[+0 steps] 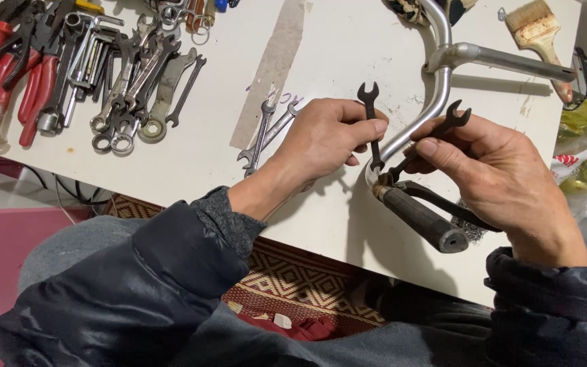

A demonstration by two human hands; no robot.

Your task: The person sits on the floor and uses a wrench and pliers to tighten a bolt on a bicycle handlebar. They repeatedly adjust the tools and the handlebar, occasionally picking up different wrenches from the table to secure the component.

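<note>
Two dark open-ended wrenches meet at the clamp of a chrome handlebar [436, 95], just above its black rubber grip [424, 221]. One dark wrench [372, 122] stands nearly upright, pinched between the thumb and fingers of the left hand [324, 139], its lower jaw down at the bar's fitting. A second dark wrench [436, 136] slants from upper right to lower left, gripped by the thumb and curled fingers of the right hand [494, 177], its lower end at the same fitting beside the first. Both hands are closed narrowly round their tools. A brake lever [443, 202] runs alongside the grip, under the right hand. The handlebar lies on a white table [334, 41], curving up toward the far edge. Just left of the left hand, a pair of bright silver wrenches [263, 136] lie on the table, partly under the knuckles. At the far left sits a heap of spanners [130, 88] beside red-handled pliers [15, 75]. A worn paintbrush [538, 30] rests at the upper right corner. Both arms wear dark padded sleeves.
</note>
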